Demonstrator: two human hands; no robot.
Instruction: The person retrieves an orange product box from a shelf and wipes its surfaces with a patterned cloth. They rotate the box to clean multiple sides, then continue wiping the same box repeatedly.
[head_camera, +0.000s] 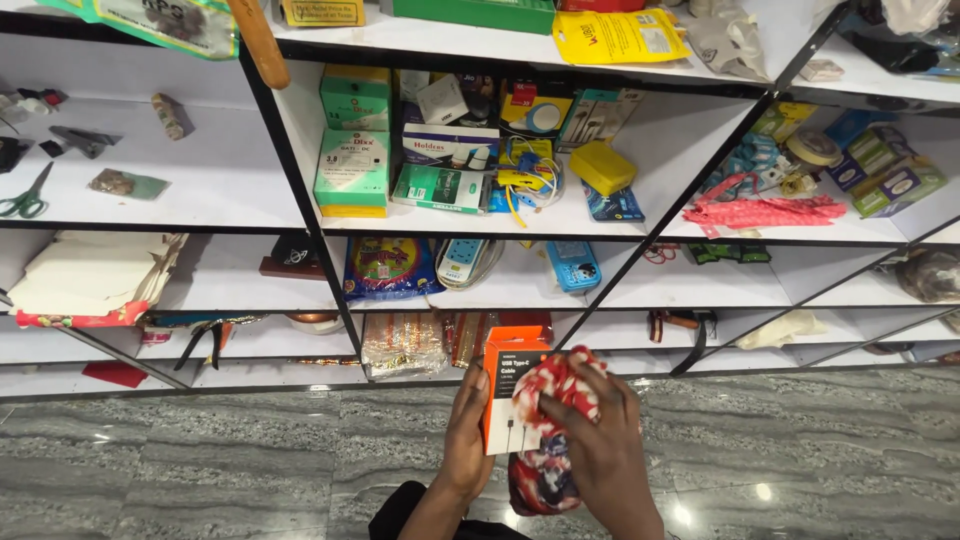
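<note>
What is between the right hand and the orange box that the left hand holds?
In the head view, a red and white patterned cloth lies between the right hand and the orange box, which the left hand grips by its edge.

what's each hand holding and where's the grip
Left hand grips the orange box by its left edge; right hand presses a red-and-white cloth against its front.
</note>
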